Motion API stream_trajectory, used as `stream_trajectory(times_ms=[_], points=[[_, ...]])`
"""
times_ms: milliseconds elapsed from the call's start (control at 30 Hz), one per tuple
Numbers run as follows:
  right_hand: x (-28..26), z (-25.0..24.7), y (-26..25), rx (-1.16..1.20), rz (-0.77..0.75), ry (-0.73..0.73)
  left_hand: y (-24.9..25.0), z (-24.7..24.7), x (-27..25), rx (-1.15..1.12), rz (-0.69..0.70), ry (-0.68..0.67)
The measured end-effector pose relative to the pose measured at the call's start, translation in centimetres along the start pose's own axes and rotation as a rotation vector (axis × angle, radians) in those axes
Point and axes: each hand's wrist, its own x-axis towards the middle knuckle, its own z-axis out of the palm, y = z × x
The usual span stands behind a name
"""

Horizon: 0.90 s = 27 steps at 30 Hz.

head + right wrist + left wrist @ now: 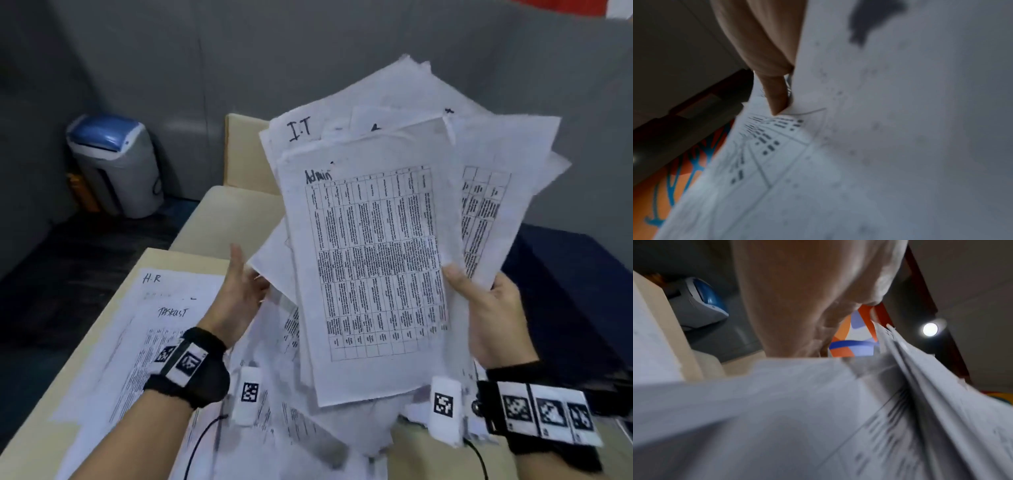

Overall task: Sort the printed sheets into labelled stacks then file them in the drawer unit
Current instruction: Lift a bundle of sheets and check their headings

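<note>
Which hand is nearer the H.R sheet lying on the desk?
Left. The left hand hovers just beside the white handwritten H.R sheet; the right hand grips the fanned sheets farther right.

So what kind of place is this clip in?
Most likely an office: grey partition walls, a swing-lid waste bin on dark carpet, and a pale desk spread with printed sheets hand-marked Admin, I.T and H.R.

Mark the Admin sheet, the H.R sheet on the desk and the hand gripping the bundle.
Admin sheet (373,270), head view, middle of its printed table.
H.R sheet (178,286), head view, blank area beside its handwritten label.
right hand (493,308), head view, on the palm below the thumb.
</note>
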Motion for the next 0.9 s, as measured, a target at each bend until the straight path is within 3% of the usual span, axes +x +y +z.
stream_trajectory(times_ms=[133, 300, 467, 633, 767, 900], points=[[-0.6, 1.0, 3.6, 0.123, 0.145, -0.039, 3.3, -2.3, -2.0, -0.060, 0.041, -0.190], [-0.6, 1.9, 5.2, 0.199, 0.158, -0.104, 5.8, -3.7, -3.3, 0.089, 0.114, -0.213], [0.0, 3.2, 5.2, 0.182, 0.122, -0.156, 7.9, -1.6, -4.1, 0.432, 0.201, -0.144], [-0.2, 4.4, 8.6, -0.021, 0.195, -0.257, 5.2, -0.1, -3.2, 0.392, 0.229, 0.033], [-1.2, 5.2, 11.2, -0.125, 0.202, -0.246, 2.4, -1.1, -3.0, 0.423, 0.186, 0.052], [-1.7, 5.3, 10.7, -0.145, 0.188, -0.240, 2.9, -1.3, -3.3, 0.405, 0.217, 0.060]])
